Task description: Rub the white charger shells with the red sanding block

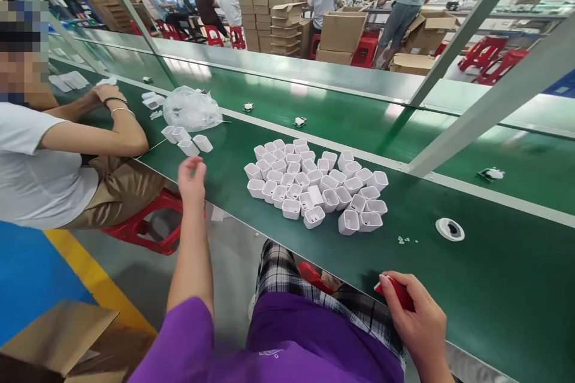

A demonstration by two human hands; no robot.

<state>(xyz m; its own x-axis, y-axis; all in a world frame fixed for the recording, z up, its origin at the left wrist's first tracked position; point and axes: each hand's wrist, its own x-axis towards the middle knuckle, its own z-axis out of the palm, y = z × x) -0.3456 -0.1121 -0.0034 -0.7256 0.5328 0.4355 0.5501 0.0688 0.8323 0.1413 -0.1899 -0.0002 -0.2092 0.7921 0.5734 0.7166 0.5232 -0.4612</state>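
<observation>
My left hand [192, 181] is raised over the table's near edge, its fingers loosely curled and slightly apart, with nothing visible in them. Just beyond its fingertips lie several white, hollow, rounded-square plastic housings [187, 147]. My right hand [415, 305] grips a small red piece with a white edge [399, 292] at the front edge of the table; the fingers cover part of it, so its kind is unclear. Between the hands stands a large cluster of similar white housings [330, 198], most with their openings up. A white ring-shaped part [450, 229] lies beyond my right hand.
Tiny white pieces [404, 240] are scattered near the ring. A clear plastic bag [192, 109] lies at the left, beside a seated co-worker [40, 155]. Small white assemblies [300, 122] sit on the green belt [269, 93] behind. A slanted metal post [485, 96] rises at the right.
</observation>
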